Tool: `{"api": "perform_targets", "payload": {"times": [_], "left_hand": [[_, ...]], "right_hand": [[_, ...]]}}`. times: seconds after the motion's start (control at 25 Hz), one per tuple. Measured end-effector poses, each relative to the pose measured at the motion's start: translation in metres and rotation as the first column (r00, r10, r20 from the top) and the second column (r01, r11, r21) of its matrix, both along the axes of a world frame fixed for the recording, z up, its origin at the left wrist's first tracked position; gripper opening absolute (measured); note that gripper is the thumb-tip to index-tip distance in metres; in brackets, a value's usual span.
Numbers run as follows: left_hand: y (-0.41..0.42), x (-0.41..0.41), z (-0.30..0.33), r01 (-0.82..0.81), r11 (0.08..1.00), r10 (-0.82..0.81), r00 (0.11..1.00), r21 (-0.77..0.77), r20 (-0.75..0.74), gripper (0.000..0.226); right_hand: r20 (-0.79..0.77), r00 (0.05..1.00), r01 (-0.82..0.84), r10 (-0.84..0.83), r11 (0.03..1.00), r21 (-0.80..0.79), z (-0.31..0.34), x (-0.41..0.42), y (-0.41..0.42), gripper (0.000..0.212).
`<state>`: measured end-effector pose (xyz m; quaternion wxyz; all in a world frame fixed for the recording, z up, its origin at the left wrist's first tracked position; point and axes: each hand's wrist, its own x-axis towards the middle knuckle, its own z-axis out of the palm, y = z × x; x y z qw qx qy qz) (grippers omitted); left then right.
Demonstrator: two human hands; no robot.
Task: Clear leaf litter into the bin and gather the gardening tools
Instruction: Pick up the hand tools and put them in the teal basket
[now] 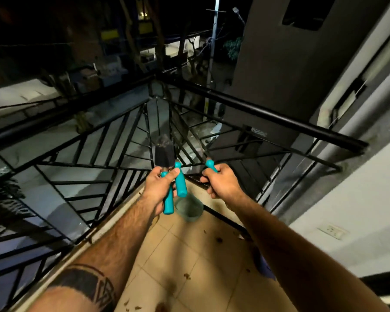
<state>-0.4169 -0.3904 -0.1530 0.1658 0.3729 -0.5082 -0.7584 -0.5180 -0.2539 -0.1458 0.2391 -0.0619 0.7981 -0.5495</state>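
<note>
**Three teal-handled tools held over the balcony corner**

Above the tiled balcony corner, the left hand (160, 185) grips two teal-handled garden tools at once. One is a small trowel (164, 152) whose dark blade points up and away toward the railing; its teal handle (168, 202) runs down past the palm. The second teal handle (180, 181) lies just beside the first, pinned under the thumb, with its working end hidden behind the trowel blade. The fingers are curled tight around both handles.

The right hand (223, 183) is closed in a fist around a third teal handle (211, 165), of which only the rounded end shows above the knuckles; what tool it belongs to cannot be told.

Below and between the two hands, a round greenish bin (189, 209) stands on the floor in the corner, close to the railing's base. Its contents are too dim to make out.

Brown leaf litter (186, 276) lies scattered over the beige tiled floor (189, 255), thicker along the right edge. A black metal railing (268, 115) with slanted bars encloses the corner, and a white wall with a socket plate (333, 231) rises on the right.
</note>
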Motion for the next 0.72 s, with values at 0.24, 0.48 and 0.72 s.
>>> {"api": "perform_targets", "payload": {"times": [0.24,0.48,0.72], "left_hand": [[-0.036,-0.061,-0.004,-0.031,0.999,0.030,0.999,0.035,0.010,0.027],[-0.017,-0.096,0.007,-0.107,0.994,0.108,0.994,-0.020,0.034,0.032],[0.042,-0.133,0.002,-0.272,0.962,0.273,0.961,-0.013,0.042,0.031]], "right_hand": [[0.022,0.996,0.085,-0.085,0.996,-0.005,-0.001,-0.056,-0.034,0.020],[0.010,1.000,-0.010,0.011,0.995,-0.104,0.014,-0.116,-0.024,0.030],[-0.022,0.977,-0.212,0.213,0.977,0.032,-0.005,-0.180,0.006,0.025]]}}
